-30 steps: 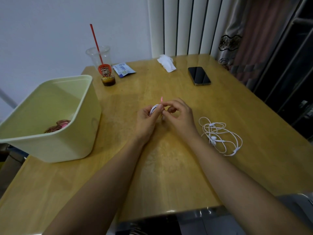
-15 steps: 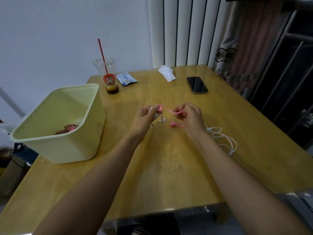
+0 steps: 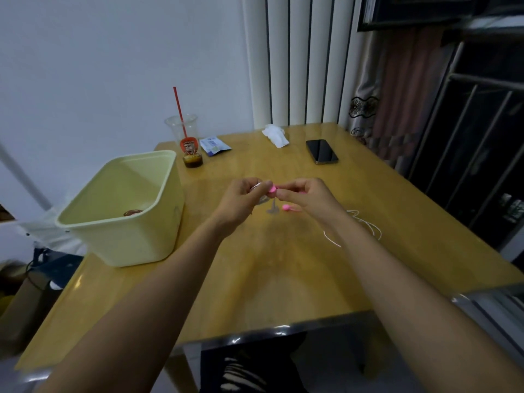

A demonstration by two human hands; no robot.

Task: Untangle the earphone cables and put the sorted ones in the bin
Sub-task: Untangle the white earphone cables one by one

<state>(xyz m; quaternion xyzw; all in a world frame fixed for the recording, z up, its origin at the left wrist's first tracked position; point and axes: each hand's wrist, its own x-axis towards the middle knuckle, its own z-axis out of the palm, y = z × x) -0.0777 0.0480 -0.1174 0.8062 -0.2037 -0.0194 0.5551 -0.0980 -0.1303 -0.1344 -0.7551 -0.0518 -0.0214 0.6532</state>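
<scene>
a: where are the pink earphones?

b: up in the air over the middle of the table, between the two hands. the left hand has its fingers curled tight and pinches one pink bud, with a little bundle of cable tucked in it (too blurry to say more). the right hand is curled too and pinches the thin pink cable just beside that bud. a second pink bud hangs down under the right hand.

a: and the bin?

b: the pale green bin sits on the table to the left, well apart from the hands. a small wound-up cable lies at the bottom of it.

a: is there more to sort?

b: yes. the white earphones lie in a loose heap on the table by the right arm, so i think the job is about half way.

a: what can go wrong now?

b: if the hands pull too hard, a knot can get tighter, or the thin cable can snap at the bud. if a pinch slips, the bundle can spring open and get tangled. the right arm is very near the white earphones, so it can drag them to the table edge. and a big swing to the bin can bump the cup with the red straw behind it.
</scene>
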